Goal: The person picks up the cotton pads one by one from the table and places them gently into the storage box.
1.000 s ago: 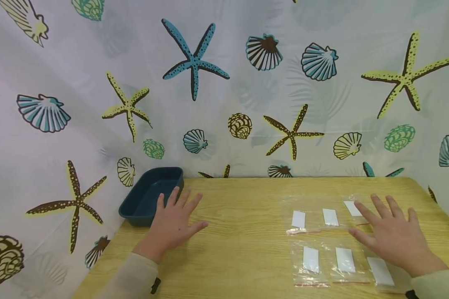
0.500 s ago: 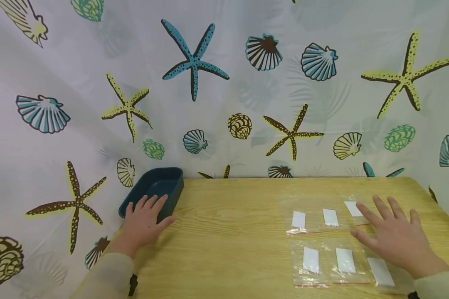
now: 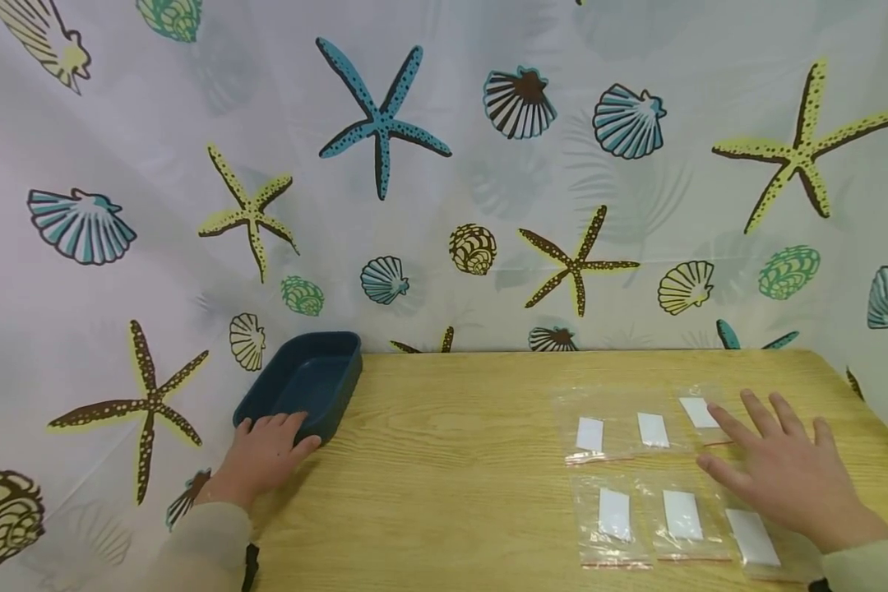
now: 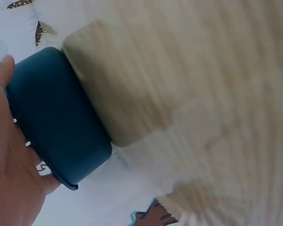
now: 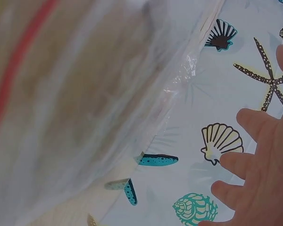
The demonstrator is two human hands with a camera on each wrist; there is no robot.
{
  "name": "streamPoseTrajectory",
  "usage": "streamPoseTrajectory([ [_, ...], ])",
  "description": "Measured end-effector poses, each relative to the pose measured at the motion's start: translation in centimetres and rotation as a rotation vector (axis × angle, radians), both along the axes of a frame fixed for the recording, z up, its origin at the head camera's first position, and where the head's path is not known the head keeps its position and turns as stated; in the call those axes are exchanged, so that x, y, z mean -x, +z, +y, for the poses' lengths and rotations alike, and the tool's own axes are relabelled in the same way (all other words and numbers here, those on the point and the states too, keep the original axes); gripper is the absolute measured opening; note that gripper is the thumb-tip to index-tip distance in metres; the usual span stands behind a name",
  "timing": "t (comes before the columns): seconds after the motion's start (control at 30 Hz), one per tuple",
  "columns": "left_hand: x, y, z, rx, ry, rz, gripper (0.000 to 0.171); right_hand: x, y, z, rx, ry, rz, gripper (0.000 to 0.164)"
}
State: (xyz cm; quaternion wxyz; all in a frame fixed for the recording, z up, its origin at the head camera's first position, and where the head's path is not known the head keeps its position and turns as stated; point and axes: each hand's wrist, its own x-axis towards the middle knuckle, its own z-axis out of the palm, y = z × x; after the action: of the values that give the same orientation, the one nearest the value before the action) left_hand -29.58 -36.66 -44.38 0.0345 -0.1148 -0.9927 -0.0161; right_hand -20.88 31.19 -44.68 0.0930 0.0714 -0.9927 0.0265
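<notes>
At table's left, left hand (image 3: 262, 452) now grips tray (image 3: 318, 370); right hand (image 3: 788, 473) stays flat.

Head cam: high, looks fwd and down over the yellow wooden table (image 3: 459, 460) toward the sea-print curtain backdrop (image 3: 444, 164); both hands in view, mid distance. Left wrist cam: v. close, looks past the left hand (image 4: 7, 174) at the dark blue plastic tray (image 4: 56, 117) touching its fingers; head view shares tray (image 3: 307, 382) and hand (image 3: 262, 452). Right wrist cam: v. close, blurred, low over clear plastic, right hand's fingers (image 5: 254, 122) at frame's right edge, curtain beyond fingertips.
</notes>
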Motion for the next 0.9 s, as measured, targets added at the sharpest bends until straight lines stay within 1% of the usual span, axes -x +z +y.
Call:
streamPoseTrajectory([
  [0.07, 0.0, -0.2, -0.2, 0.01, -0.006, 0.001, 0.062, 0.0, 0.0, 0.0, -0.001, -0.005, -0.008, 0.085],
  [0.13, 0.0, -0.3, -0.3, 0.015, -0.021, 0.019, 0.057, 0.0, 0.0, 0.1, -0.004, -0.009, -0.011, 0.085],
  [0.3, 0.0, -0.1, -0.2, 0.035, -0.065, 0.079, 0.039, 0.1, -0.1, 0.1, -0.015, -0.015, -0.004, 0.088],
  [0.37, 0.0, 0.0, -0.1, 0.043, -0.072, 0.087, 0.034, 0.1, -0.1, 0.2, -0.017, -0.017, -0.003, 0.087],
  [0.47, 0.2, -0.1, -0.1, 0.048, -0.078, 0.087, 0.031, 0.0, 0.0, 0.2, -0.015, -0.017, -0.007, 0.086],
  [0.6, 0.6, -0.2, -0.1, 0.06, -0.081, 0.082, 0.031, -0.2, 0.1, 0.1, -0.018, -0.019, -0.009, 0.084],
  [0.7, 0.9, -0.2, 0.0, 0.057, -0.095, 0.053, 0.037, -0.2, 0.2, 0.1, -0.019, -0.022, -0.009, 0.084],
  [0.8, 1.0, -0.1, 0.2, 0.048, -0.113, -0.01, 0.045, -0.2, 0.3, 0.0, -0.007, -0.017, -0.014, 0.083],
  [0.9, 1.1, 0.0, 0.5, 0.035, -0.128, -0.063, 0.05, -0.1, 0.3, -0.1, 0.005, -0.013, -0.023, 0.082],
])
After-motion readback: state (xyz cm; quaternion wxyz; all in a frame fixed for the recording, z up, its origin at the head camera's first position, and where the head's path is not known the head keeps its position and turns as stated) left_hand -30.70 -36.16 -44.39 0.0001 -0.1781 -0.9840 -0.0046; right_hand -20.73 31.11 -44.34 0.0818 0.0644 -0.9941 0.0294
